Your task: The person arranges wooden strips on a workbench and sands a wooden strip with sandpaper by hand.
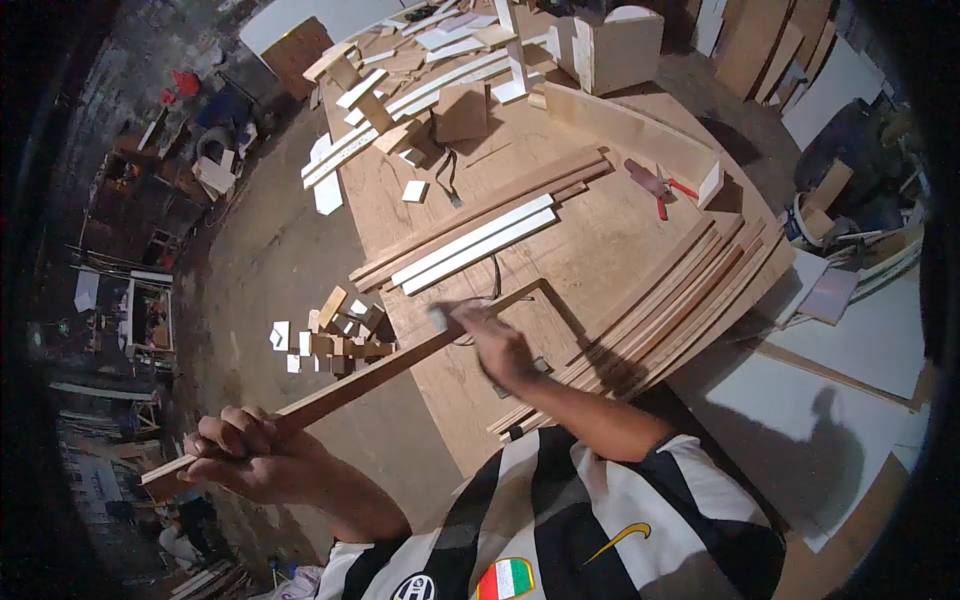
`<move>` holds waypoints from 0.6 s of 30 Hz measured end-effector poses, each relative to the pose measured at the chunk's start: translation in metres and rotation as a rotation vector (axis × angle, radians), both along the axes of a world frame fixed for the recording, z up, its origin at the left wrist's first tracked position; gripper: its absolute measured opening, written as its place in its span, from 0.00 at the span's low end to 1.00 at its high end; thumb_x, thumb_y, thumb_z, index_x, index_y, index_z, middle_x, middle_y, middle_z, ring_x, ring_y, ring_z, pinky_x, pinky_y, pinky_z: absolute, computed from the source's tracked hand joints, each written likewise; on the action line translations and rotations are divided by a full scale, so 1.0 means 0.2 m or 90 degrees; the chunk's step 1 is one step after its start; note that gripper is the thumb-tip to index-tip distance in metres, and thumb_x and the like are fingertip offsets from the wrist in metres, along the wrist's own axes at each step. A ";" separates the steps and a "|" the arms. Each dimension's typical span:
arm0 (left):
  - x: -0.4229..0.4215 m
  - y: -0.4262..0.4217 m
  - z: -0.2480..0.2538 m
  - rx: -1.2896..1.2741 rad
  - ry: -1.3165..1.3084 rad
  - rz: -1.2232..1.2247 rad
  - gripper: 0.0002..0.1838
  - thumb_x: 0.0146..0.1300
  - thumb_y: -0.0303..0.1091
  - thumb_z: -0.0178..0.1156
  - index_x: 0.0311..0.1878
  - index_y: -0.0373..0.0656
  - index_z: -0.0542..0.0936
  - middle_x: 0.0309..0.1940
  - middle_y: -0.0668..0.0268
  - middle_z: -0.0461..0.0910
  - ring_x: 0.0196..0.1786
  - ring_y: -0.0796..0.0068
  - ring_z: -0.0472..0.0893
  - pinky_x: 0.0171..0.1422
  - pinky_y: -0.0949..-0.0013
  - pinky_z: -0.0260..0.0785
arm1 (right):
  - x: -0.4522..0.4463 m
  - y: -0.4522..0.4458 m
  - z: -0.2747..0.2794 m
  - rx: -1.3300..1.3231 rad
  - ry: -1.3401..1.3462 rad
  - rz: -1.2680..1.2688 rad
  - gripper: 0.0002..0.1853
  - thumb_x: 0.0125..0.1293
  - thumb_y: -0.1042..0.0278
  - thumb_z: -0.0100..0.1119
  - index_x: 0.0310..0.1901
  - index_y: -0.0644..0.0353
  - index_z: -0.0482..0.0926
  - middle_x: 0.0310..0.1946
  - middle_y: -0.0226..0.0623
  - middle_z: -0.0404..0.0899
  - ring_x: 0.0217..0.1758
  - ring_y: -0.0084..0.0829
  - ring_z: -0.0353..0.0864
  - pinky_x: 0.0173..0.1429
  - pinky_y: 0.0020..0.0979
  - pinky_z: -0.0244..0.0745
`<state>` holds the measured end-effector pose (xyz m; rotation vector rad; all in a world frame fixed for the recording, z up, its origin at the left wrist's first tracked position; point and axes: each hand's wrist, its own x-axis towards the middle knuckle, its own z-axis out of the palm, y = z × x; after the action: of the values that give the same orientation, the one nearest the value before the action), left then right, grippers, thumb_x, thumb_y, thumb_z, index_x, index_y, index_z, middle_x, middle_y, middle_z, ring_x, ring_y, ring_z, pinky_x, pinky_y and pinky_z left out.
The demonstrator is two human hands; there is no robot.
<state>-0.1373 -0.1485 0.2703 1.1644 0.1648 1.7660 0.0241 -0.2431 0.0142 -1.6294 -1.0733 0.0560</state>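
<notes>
A long narrow wooden strip (350, 393) runs slantwise from the lower left to the middle of the plywood table. Near its lower end, my left hand (240, 450) is closed around it, beyond the table's edge. My right hand (497, 347) is over the strip's upper part, closed on a small greyish block (440, 317), blurred by motion. The strip's far end lies over the tabletop. Two white strips (475, 245) lie just above my right hand, beside long brown strips (480, 218).
The plywood table (590, 250) carries a bundle of strips (680, 290) at the right and red-handled pliers (662, 195). Offcuts and boards cover its far end. Small wooden blocks (335, 340) are stacked left of the table. White panels (780, 410) stand at the lower right.
</notes>
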 end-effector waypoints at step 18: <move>-0.02 -0.03 -0.03 0.011 0.015 0.026 0.19 0.76 0.57 0.42 0.41 0.51 0.65 0.24 0.74 0.59 0.20 0.84 0.62 0.21 0.79 0.61 | 0.13 0.07 -0.38 0.045 0.243 -0.006 0.17 0.66 0.77 0.46 0.54 0.62 0.79 0.50 0.49 0.83 0.52 0.45 0.83 0.51 0.40 0.80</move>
<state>-0.1411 -0.1540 0.2636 1.2024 0.1892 1.7935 0.0501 -0.2297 -0.0618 -1.4844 -0.7653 0.3078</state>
